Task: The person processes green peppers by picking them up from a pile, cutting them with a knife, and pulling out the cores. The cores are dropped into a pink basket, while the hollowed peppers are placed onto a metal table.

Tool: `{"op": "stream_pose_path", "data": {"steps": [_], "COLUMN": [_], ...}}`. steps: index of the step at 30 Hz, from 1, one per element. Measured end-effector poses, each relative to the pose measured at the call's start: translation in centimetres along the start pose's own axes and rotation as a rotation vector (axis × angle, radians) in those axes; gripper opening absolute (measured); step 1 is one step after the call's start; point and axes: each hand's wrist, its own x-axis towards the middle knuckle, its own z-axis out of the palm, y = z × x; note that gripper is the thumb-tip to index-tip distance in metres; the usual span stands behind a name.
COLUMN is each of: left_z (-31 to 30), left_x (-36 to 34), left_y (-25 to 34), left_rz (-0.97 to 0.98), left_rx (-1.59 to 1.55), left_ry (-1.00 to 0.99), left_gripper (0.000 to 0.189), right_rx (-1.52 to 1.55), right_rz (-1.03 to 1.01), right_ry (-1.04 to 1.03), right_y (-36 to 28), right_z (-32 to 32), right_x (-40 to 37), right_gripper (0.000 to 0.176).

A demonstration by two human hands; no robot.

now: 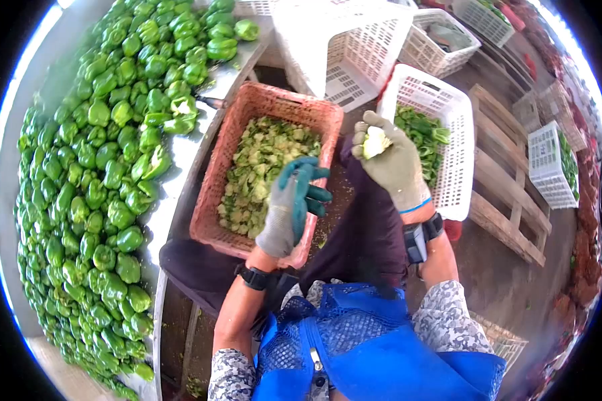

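My left hand (294,204), in a grey and teal glove, is over the near right side of a red crate (207,194). Its fingers are apart and nothing shows between them. Pale green pepper cores (254,160) fill the crate's bottom. My right hand (391,157), in a beige glove, is closed around a pale piece of pepper core (376,142), near the left edge of a white crate (456,167) that holds green pepper pieces (421,137).
Many green peppers (107,154) cover a metal table (174,200) on the left. A knife (212,102) lies at its edge. White crates (361,60) stand ahead, and a wooden pallet (508,194) lies at right.
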Motion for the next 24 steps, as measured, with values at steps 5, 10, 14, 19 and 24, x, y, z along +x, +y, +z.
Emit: {"op": "stream_pose_path", "data": {"steps": [5, 10, 14, 19, 24], "left_z": [-2.3, -8.1, -10.1, -12.5, -14.8], "left_x": [-1.9, -3.1, -3.8, -4.6, -4.1], "left_y": [-0.7, -3.9, -3.0, -2.4, -3.6], "left_rz": [-0.026, 0.749, 0.462, 0.098, 0.081], "left_rx": [-0.165, 0.976, 0.104, -0.542, -0.611], "left_ry": [0.044, 0.289, 0.095, 0.056, -0.01], "left_gripper": [0.042, 0.053, 0.059, 0.06, 0.059], "right_rx": [-0.149, -1.439, -0.988, -1.066, -1.449], "right_rz": [-0.11, -0.544, -0.215, 0.086, -0.004], "right_ry": [0.028, -0.337, -0.359, -0.264, -0.617], "right_y": [10.1, 15.7, 17.8, 17.5, 18.5], "right_z": [4.0, 6.1, 6.5, 4.7, 6.0], "right_x": [0.3, -0.7, -1.0, 1.2, 1.4], "right_gripper": [0.036, 0.055, 0.068, 0.043, 0.037]}}
